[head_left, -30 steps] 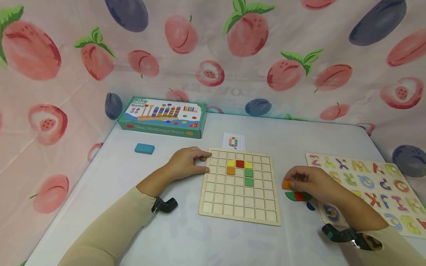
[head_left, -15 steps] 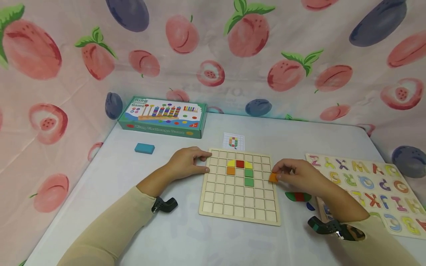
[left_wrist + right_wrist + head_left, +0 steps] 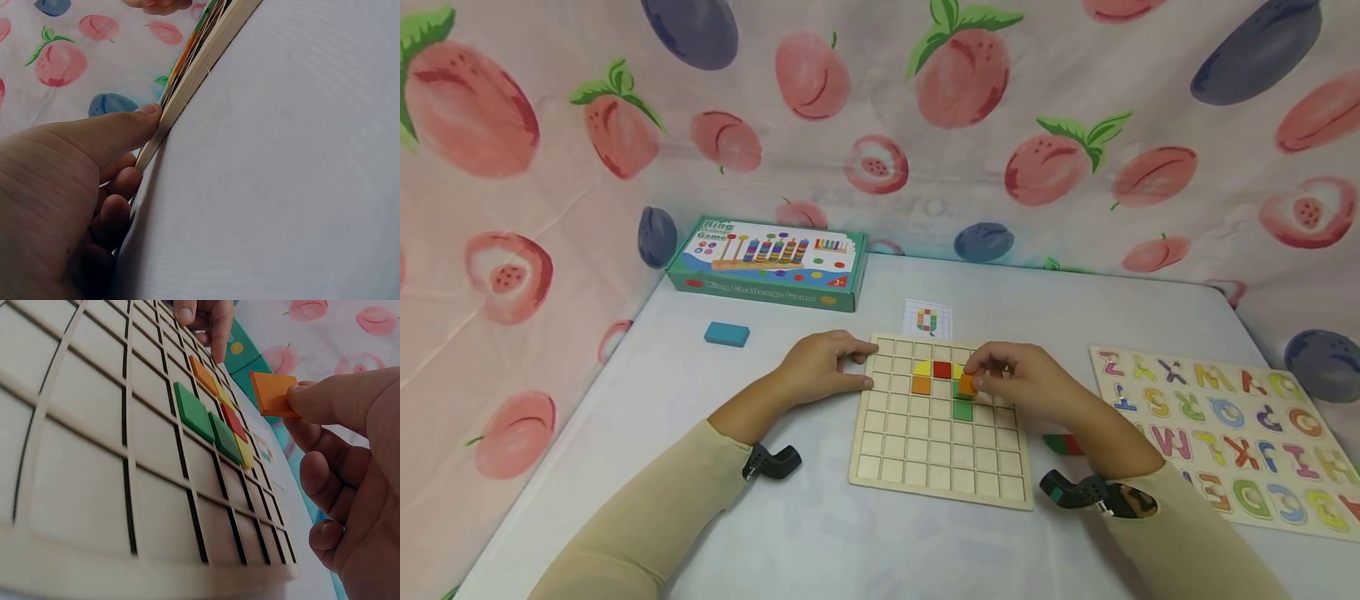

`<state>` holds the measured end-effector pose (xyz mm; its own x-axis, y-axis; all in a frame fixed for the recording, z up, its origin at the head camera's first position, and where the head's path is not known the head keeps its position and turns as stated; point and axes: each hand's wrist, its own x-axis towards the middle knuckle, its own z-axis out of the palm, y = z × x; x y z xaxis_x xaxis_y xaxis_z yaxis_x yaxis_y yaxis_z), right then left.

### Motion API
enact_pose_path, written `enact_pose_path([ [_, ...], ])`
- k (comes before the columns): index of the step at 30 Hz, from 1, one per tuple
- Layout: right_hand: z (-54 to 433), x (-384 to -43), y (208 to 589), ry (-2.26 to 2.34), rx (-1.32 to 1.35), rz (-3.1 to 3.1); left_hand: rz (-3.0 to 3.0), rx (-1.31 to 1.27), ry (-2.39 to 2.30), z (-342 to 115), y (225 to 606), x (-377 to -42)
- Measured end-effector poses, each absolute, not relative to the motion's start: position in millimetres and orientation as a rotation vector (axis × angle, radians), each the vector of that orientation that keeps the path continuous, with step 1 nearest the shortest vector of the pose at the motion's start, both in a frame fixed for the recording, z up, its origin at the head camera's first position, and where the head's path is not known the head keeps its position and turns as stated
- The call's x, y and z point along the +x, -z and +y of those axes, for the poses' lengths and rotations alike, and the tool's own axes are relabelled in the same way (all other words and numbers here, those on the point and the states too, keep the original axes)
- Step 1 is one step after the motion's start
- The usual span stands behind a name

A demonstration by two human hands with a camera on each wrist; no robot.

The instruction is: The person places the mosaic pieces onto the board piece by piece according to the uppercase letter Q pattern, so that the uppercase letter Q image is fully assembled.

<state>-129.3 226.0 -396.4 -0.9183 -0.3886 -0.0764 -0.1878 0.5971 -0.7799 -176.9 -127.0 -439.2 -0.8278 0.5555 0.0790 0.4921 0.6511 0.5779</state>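
Fruit-print cloth (image 3: 730, 200) hanging behind white-covered bench (image 3: 775, 533). You're resting relaxed left hand (image 3: 820, 367) against left edge of wooden grid board (image 3: 917, 450). You're pinching orange square tile (image 3: 272, 394) in right hand (image 3: 1030, 379), holding it above board near green tiles (image 3: 194, 412). Pattern card (image 3: 927, 319) lying just beyond board; alphabet puzzle (image 3: 1232, 433) lying right; Ring Challenge Game box (image 3: 767, 258) lying back left.

you get even, fairly bright light around the grid board (image 3: 917, 451) in your head view; your wrist views are dimmer, and your right hand (image 3: 1026, 379) softly shades the grid board.
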Motion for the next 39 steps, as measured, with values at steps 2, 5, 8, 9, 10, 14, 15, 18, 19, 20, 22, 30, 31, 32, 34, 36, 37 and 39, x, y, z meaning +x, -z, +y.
enact_pose_path([
  [2,219.8,-130.2,396.9,1.236,-0.47,2.576,2.758,0.882,-0.92,-126.7,438.9,-176.7],
  [5,211.1,-130.0,398.8,1.246,-0.453,2.554,2.754,0.883,-0.918,-126.4,438.8,-176.6],
  [8,202.8,-129.0,402.0,1.255,-0.448,2.545,2.751,0.883,-0.916,-126.5,439.5,-176.8],
  [9,200.0,-128.8,403.2,1.272,-0.454,2.537,2.752,0.881,-0.916,-126.6,440.0,-177.0],
  [10,197.4,-128.7,404.5,1.281,-0.466,2.536,2.753,0.88,-0.917,-126.7,440.2,-177.3],
  [14,187.4,-128.1,410.0,1.296,-0.529,2.545,2.752,0.882,-0.922,-127.6,440.5,-178.5],
  [15,185.0,-127.8,410.9,1.292,-0.548,2.55,2.751,0.885,-0.926,-127.7,440.4,-178.8],
  [18,178.1,-127.4,413.1,1.268,-0.596,2.562,2.751,0.891,-0.933,-128.4,439.3,-179.2],
  [19,176.0,-127.2,413.3,1.26,-0.606,2.564,2.752,0.892,-0.935,-128.6,438.9,-179.3],
  [20,174.2,-127.1,413.6,1.253,-0.615,2.565,2.752,0.891,-0.941,-128.9,438.3,-179.1],
  [22,170.8,-126.3,414.1,1.241,-0.624,2.563,2.752,0.886,-0.945,-129.2,437.6,-178.8],
  [30,164.2,-119.5,415.9,1.168,-0.701,2.625,2.743,0.88,-0.943,-127.9,438.2,-178.5],
  [31,164.2,-119.0,416.6,1.163,-0.707,2.635,2.744,0.882,-0.942,-127.7,438.4,-178.6],
  [32,163.9,-118.5,416.9,1.164,-0.705,2.639,2.744,0.882,-0.942,-127.4,438.6,-178.7],
  [34,163.6,-117.5,417.4,1.164,-0.696,2.642,2.744,0.885,-0.941,-127.2,438.5,-178.5],
  [36,163.9,-116.9,418.2,1.15,-0.705,2.647,2.743,0.885,-0.94,-126.9,438.5,-178.6],
  [37,163.8,-116.7,418.2,1.138,-0.707,2.654,2.744,0.885,-0.94,-127.0,438.3,-178.6],
  [39,163.5,-116.6,418.3,1.103,-0.719,2.675,2.744,0.885,-0.94,-127.3,438.1,-178.4],
])
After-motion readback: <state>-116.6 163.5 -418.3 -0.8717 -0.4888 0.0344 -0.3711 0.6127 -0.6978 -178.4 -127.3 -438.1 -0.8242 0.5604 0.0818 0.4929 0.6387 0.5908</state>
